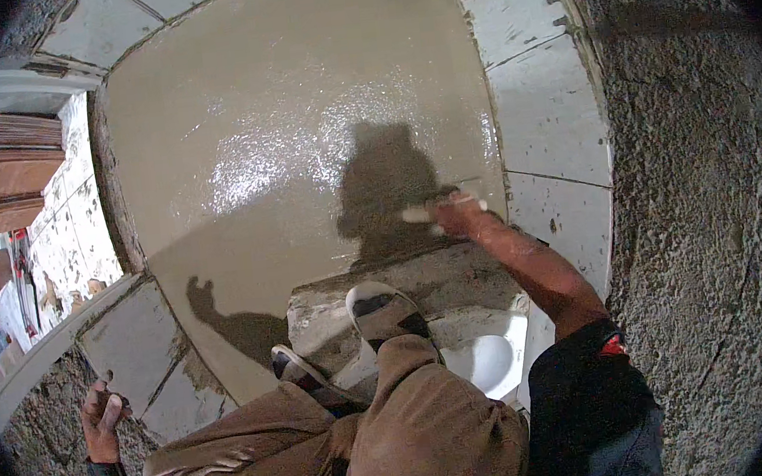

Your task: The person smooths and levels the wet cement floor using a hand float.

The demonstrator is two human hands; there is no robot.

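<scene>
Wet, smooth grey-brown mortar (208,154) covers the floor ahead of me, glossy in the middle. My right hand (460,216) reaches over its near right part, fingers closed round a pale narrow tool (416,215). The tool's lower side is hidden or too blurred to tell its kind. Away to the left, my left hand (104,413) hangs in front of the rough wall with its fingers bent and apart, and nothing shows in it. My feet rest by a mortar-smeared slab (458,272) at the near edge of the wet surface.
White tiles (545,117) line the right side, beside a rough cement wall (690,162). On the left, a doorway sill (50,329) opens to a bright floor with stacked brown tiles (21,167). A white rounded object (492,363) lies beside my right leg.
</scene>
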